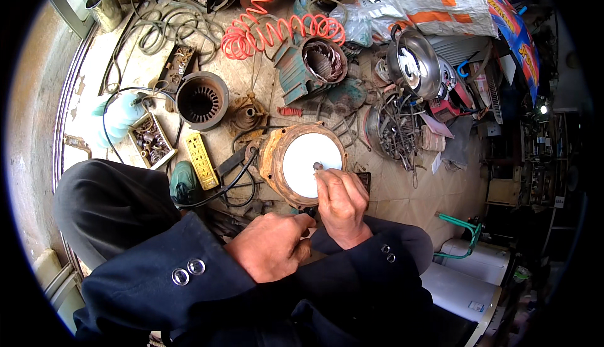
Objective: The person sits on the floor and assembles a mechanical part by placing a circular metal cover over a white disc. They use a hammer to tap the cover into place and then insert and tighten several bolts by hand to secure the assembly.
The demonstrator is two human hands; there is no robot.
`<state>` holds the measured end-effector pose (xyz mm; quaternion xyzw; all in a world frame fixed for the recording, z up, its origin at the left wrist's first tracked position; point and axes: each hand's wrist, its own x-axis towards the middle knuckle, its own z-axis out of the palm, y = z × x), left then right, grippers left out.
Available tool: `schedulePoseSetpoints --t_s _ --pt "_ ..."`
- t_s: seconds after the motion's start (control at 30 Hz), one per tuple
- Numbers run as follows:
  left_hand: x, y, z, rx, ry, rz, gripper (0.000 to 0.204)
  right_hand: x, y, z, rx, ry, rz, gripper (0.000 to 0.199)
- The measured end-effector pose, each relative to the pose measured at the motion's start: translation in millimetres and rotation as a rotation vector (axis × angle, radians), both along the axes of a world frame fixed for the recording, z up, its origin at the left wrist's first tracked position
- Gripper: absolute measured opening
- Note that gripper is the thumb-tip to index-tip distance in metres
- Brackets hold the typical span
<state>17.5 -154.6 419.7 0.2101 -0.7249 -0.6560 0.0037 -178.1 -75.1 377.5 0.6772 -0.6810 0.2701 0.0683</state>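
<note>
The fingers (pixel 322 174) of the right hand (pixel 341 203) are closing tightly around a small dark metal piece (pixel 318 166), maybe a nut or a bolt head, and are pressing it at the middle of the round rusty orange motor end cover with a white inner disc (pixel 304 164), which is lying flat on the floor (pixel 402 190) just in front of the knees. The left hand (pixel 270 246) is resting curled beside the right wrist; its fingers are folded in and I cannot tell whether they are holding anything. The small piece is looking easy to lose: if the pinch is slipping, it is probably rolling off the smooth white disc and disappearing among the pile of tangled grey scrap metal parts (pixel 395 130) near the cover. The cover is not being held by the other hand, so a strong twist is likely turning or sliding the whole cover. The black cable (pixel 234 180) is touching the cover's left rim and may be catching it.
</note>
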Motion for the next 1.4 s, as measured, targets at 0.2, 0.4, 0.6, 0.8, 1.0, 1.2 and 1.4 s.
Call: schedulePoseSetpoints --t_s 0.2,0.4,0.6,0.8,1.0,1.2,1.4 --pt "-2.2 -3.7 1.9 0.033 -0.013 -0.028 0.026 -2.4 -1.3 -0.6 -0.013 0.060 0.029 0.019" --pt "0.9 -7.9 4.6 0.022 0.012 0.043 0.025 0.7 -2.8 1.5 0.028 -0.094 -0.034 0.017" --pt "-6.2 -13.7 -15.2 0.445 0.111 0.432 0.024 6.6 15.2 26.8 0.203 -0.932 -0.199 0.012" --pt "-12.4 -20.8 -8.3 0.776 0.157 0.493 0.024 10.6 15.4 33.0 0.061 -0.835 0.010 0.015" --pt "-10.8 -22.6 -15.8 0.801 0.151 0.466 0.021 16.9 11.4 48.3 -0.053 -0.541 0.116 0.019" --pt "-17.9 -23.0 -12.0 0.672 0.229 0.491 0.016 2.4 6.6 62.5 0.008 -0.581 0.152 0.018" --pt "-31.2 -10.3 -18.9 0.180 0.288 0.666 0.007 -51.5 5.7 116.7 -0.174 -0.821 -0.099 0.009"
